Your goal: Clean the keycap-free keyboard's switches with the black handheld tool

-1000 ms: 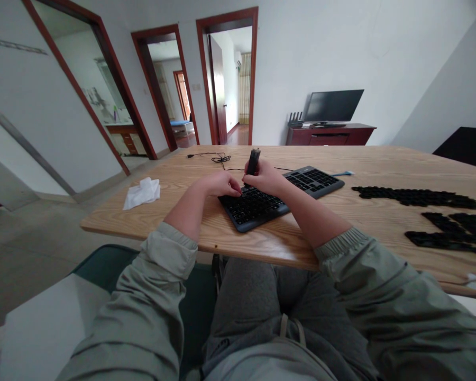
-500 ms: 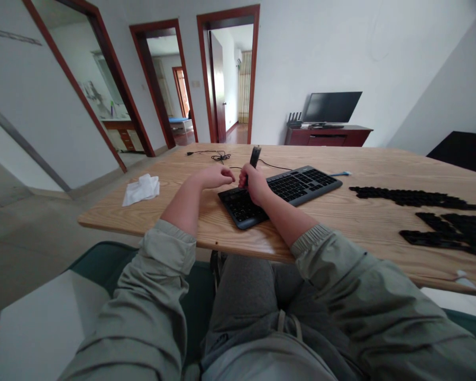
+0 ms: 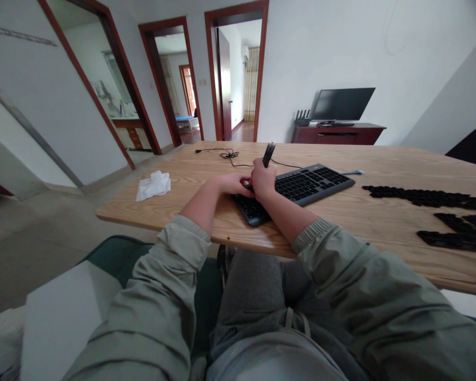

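Note:
A black computer keyboard (image 3: 315,184) lies at an angle on the table, its keycaps off over the part that shows. My right hand (image 3: 263,180) is closed round a dark, flat-handled tool (image 3: 268,154), whose top sticks up out of the fist. The tool's lower end is hidden behind the hand, over the keyboard's left part. Fingers curled, my left hand (image 3: 234,184) meets the right one at the keyboard's left end. Whatever its fingertips pinch there is too small or hidden to make out.
Rows of loose black keycaps (image 3: 428,198) lie on the wooden table (image 3: 384,238) to the right. A crumpled white tissue (image 3: 154,186) is at the left. Behind the keyboard rest a coiled black cable (image 3: 229,154) and a thin blue item (image 3: 353,172).
My left hand has moved right and down, from beside the keyboard to touching my right hand. The right hand still grips the tool. The whole view has shifted slightly.

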A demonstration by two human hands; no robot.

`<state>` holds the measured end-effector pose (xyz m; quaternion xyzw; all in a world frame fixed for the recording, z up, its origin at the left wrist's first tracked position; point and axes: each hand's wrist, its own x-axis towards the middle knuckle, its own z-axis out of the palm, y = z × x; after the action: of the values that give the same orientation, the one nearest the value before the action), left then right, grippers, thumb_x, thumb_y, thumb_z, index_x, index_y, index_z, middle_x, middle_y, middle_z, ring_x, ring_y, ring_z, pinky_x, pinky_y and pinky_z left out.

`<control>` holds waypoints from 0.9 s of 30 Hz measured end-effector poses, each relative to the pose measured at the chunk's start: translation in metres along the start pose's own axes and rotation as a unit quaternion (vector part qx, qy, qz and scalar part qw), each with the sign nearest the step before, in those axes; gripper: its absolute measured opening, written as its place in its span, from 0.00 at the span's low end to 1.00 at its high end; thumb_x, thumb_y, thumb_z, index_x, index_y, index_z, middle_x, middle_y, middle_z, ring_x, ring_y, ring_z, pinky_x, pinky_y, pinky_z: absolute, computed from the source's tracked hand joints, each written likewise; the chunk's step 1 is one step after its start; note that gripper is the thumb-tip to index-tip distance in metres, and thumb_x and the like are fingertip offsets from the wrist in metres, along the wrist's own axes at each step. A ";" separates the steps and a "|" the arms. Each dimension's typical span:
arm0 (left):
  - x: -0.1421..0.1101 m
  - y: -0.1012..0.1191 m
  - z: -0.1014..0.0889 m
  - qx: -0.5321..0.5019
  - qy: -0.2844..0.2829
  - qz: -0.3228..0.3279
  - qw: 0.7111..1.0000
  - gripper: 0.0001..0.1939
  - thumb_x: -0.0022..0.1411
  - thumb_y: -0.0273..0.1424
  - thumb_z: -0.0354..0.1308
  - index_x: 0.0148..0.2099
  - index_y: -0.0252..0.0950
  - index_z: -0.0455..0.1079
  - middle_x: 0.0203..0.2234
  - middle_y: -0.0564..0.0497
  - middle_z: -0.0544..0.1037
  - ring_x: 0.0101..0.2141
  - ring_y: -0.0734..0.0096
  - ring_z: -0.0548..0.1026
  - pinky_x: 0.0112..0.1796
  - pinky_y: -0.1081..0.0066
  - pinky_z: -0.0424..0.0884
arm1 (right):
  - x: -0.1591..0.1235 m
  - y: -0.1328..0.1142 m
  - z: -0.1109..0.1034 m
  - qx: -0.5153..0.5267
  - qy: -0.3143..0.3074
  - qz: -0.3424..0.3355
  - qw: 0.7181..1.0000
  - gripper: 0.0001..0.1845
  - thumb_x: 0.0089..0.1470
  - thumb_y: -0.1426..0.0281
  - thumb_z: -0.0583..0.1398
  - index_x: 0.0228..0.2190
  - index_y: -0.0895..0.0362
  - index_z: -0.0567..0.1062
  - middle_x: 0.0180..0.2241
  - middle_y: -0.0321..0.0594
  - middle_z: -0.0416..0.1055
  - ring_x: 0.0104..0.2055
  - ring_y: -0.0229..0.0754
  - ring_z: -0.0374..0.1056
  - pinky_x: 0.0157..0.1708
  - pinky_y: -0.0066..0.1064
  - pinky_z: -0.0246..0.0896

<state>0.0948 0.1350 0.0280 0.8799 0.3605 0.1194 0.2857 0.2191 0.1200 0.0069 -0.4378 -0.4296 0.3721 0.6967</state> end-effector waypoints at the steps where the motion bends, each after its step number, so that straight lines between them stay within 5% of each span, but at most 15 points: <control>1: 0.000 -0.001 0.001 -0.003 0.000 -0.001 1.000 0.27 0.46 0.37 0.67 0.50 0.36 0.74 0.36 0.52 0.79 0.36 0.67 0.73 0.42 0.70 0.68 | 0.000 0.000 0.000 0.015 0.008 0.001 1.000 0.17 0.52 0.61 0.57 0.20 0.51 0.54 0.17 0.29 0.50 0.17 0.34 0.47 0.14 0.29 0.47; 6: -0.001 -0.002 0.008 -0.049 0.010 -0.008 0.999 0.34 0.48 0.41 0.67 0.56 0.34 0.69 0.34 0.52 0.76 0.34 0.69 0.70 0.39 0.68 0.67 | -0.003 -0.006 0.000 0.088 0.025 0.019 0.996 0.16 0.52 0.65 0.56 0.20 0.51 0.54 0.15 0.27 0.48 0.15 0.32 0.44 0.12 0.28 0.43; 12: 0.001 -0.005 0.011 -0.101 0.014 0.000 0.995 0.29 0.48 0.38 0.66 0.52 0.32 0.72 0.35 0.50 0.76 0.35 0.69 0.71 0.41 0.67 0.67 | -0.003 -0.010 0.001 0.155 0.023 0.039 0.987 0.15 0.51 0.68 0.55 0.20 0.51 0.53 0.14 0.26 0.47 0.12 0.32 0.43 0.10 0.27 0.42; 27: -0.005 0.004 0.011 -0.011 0.012 -0.058 0.998 0.25 0.56 0.38 0.64 0.56 0.39 0.73 0.46 0.51 0.80 0.45 0.66 0.73 0.50 0.69 0.65 | 0.005 -0.016 -0.014 0.197 0.031 0.061 0.978 0.16 0.50 0.69 0.55 0.18 0.52 0.52 0.13 0.25 0.46 0.12 0.30 0.40 0.10 0.26 0.37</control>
<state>0.0985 0.1248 0.0214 0.8531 0.4127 0.1167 0.2972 0.2359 0.1150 0.0200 -0.3288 -0.2988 0.4771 0.7583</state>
